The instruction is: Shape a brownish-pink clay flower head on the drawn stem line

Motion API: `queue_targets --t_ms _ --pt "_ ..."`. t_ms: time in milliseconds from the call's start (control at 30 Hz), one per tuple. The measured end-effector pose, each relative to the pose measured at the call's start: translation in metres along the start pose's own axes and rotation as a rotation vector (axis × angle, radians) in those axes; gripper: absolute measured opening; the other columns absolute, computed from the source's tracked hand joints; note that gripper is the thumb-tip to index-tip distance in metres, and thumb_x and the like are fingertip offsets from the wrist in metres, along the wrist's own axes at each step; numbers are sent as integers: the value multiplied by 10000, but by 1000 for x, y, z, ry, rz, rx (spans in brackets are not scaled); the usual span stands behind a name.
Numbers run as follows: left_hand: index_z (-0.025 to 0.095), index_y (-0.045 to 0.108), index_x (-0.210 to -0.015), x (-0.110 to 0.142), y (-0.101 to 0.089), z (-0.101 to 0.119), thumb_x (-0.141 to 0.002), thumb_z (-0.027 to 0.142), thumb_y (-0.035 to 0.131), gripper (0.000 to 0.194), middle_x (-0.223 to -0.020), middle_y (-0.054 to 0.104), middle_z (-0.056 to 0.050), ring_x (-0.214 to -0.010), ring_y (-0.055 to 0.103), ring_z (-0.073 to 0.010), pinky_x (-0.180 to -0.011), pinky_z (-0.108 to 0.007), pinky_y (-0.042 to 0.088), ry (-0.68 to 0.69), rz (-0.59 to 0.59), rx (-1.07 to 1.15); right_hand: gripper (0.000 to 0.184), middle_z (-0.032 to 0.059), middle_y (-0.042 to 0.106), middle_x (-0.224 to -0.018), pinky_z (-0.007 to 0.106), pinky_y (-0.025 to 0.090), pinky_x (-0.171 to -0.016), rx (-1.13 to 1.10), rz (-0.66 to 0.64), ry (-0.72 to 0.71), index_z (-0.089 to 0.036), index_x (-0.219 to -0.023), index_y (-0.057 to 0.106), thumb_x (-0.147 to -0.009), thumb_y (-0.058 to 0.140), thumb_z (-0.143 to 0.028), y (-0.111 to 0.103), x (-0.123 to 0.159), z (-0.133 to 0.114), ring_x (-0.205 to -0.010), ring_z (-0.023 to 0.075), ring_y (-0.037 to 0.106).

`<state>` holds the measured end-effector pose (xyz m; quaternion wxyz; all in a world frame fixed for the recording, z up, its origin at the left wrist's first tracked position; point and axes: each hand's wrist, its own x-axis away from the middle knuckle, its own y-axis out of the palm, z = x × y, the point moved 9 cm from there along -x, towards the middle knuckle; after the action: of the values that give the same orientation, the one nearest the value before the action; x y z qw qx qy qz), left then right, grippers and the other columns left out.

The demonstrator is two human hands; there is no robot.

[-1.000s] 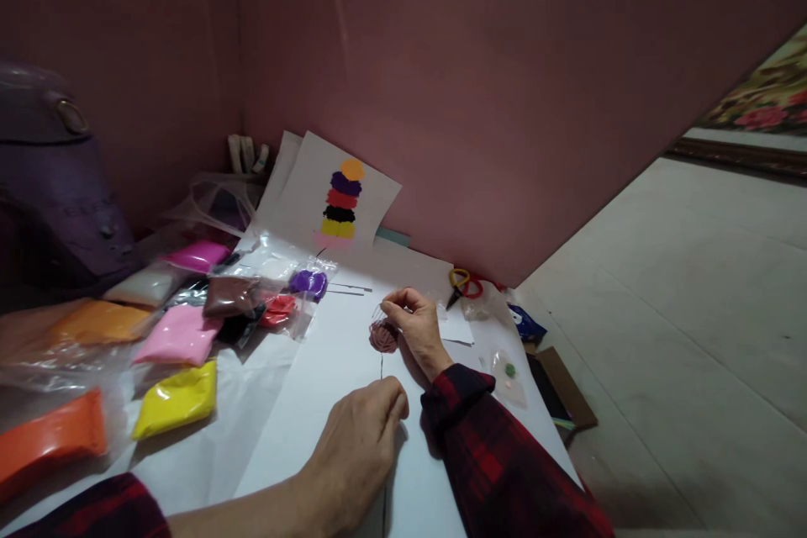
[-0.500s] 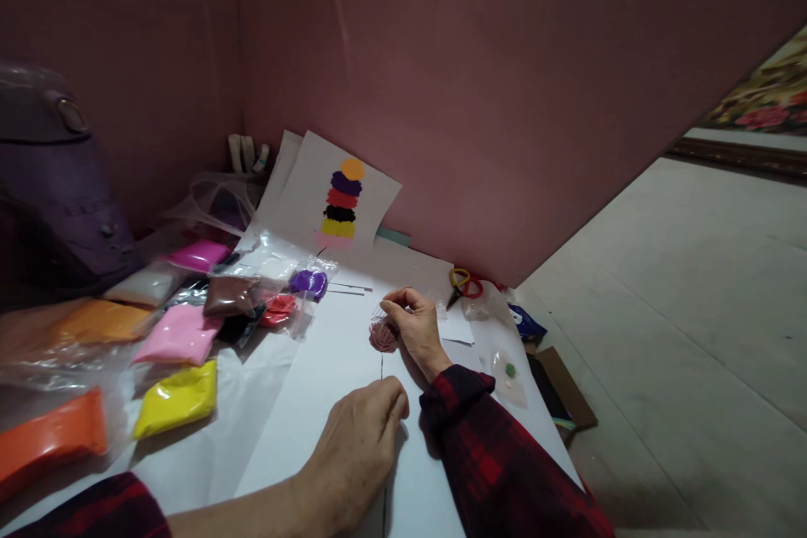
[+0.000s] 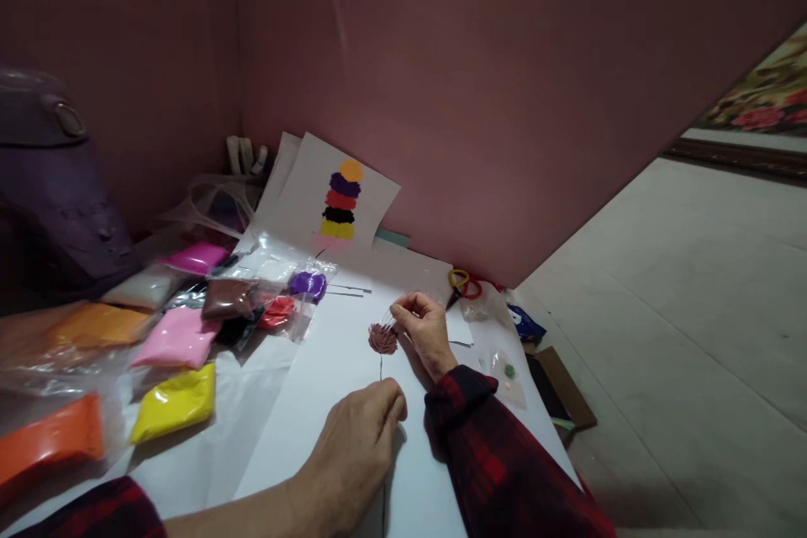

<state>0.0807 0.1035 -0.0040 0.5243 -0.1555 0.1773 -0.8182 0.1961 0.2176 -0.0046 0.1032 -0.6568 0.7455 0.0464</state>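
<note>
On the white paper (image 3: 296, 429) sits a small round lump of brown clay (image 3: 382, 340) with a ridged, rough surface. My right hand (image 3: 425, 334) pinches a small clear fork (image 3: 389, 319), its thin tines at the lump's upper right edge. Below the lump, my left hand (image 3: 362, 437) is closed over a thin dark line (image 3: 381, 367) that runs down from the clay. Whether the fingers hold that line or only rest over it is hidden.
Several bags of coloured clay, such as a yellow one (image 3: 175, 402) and a pink one (image 3: 176, 334), lie left. A card with stacked colours (image 3: 371, 193) leans on the pink wall (image 3: 441, 101). Scissors (image 3: 465, 284) and a small bag (image 3: 508, 378) lie right. A purple bottle (image 3: 56, 185) stands far left.
My right hand has shifted slightly right with the fork, from over the clay's top to its upper right edge. More of the brown lump shows, and its surface looks rougher. My left hand stays put.
</note>
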Motion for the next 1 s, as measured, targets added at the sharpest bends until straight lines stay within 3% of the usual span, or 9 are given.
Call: queue_targets --t_ms 333,1000 --pt "217 422 -708 2 -1 0 -868 230 301 200 -690 539 -6 -677 493 -175 -667 -294 363 2 -4 1 109 -23 565 -587 274 372 -582 56 -53 -23 -167 -596 619 -645 695 -229 7 6 -11 -561 109 459" --pt "220 421 -714 1 1 0 -880 249 286 215 -697 536 -9 -690 497 -182 -679 -299 364 -7 -16 -20 105 -23 568 -590 266 407 -567 9 -51 -30 -169 -597 627 -647 707 -215 10 7 -5 -556 111 489"
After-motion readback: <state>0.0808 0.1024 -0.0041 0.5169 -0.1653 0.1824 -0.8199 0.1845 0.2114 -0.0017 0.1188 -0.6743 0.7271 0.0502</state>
